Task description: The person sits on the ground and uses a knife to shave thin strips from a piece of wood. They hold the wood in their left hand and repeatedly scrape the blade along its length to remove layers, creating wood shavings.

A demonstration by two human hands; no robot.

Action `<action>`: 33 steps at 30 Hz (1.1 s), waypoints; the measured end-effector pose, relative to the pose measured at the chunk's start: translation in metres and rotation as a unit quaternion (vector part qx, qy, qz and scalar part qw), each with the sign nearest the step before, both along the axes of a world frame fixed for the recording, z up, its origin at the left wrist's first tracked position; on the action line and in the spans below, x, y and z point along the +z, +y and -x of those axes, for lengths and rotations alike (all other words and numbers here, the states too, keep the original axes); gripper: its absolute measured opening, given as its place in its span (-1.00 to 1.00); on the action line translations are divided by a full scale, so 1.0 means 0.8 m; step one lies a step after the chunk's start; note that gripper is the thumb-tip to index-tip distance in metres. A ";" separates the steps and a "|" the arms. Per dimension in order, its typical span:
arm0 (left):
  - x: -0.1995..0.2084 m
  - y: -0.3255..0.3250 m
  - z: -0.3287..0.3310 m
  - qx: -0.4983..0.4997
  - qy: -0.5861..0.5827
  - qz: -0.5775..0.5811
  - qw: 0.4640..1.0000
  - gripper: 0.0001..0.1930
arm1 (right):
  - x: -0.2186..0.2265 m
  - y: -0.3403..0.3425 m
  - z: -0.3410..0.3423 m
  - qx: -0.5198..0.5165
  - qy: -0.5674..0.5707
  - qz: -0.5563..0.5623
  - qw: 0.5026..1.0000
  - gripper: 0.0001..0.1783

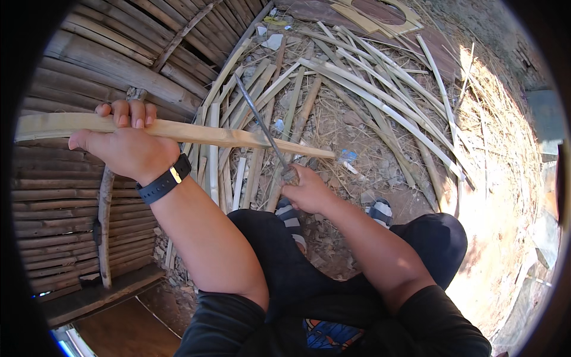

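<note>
My left hand is wrapped round a long pale bamboo strip, which runs from the left rim of the view to a narrower end in front of my knees. A dark watch band sits on that wrist. My right hand grips the short handle of a long, thin-bladed knife. Its blade points up and to the left, crossing the strip near the narrower end. Whether the edge touches the strip or bites into it, I cannot tell. Most of the handle is hidden in my fist.
Many split bamboo strips lie in a loose pile on the dirt floor ahead. On the left stands a bamboo slat wall. Straw and shavings cover the sunlit right side. A board with a round cutout lies at the back.
</note>
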State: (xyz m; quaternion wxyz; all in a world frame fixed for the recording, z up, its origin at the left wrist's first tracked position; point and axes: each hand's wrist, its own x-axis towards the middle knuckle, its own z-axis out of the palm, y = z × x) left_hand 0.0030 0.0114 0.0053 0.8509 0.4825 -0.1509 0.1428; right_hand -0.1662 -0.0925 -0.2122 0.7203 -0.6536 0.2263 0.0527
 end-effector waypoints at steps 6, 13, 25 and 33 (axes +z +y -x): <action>0.007 -0.018 0.018 0.030 0.018 -0.008 0.999 -0.33 | 0.021 0.030 -0.012 -0.002 -0.174 0.128 0.976 -0.38; 0.000 0.003 -0.008 0.069 0.054 0.015 0.996 -0.35 | -0.009 0.029 0.003 -0.011 -0.088 0.120 0.989 -0.36; 0.002 -0.001 -0.004 0.057 0.056 -0.003 0.997 -0.38 | -0.038 0.012 0.006 0.023 -0.074 0.115 0.990 -0.54; -0.001 -0.005 0.000 0.104 0.038 -0.016 0.994 -0.37 | 0.004 0.045 0.002 -0.038 -0.090 0.113 0.989 -0.44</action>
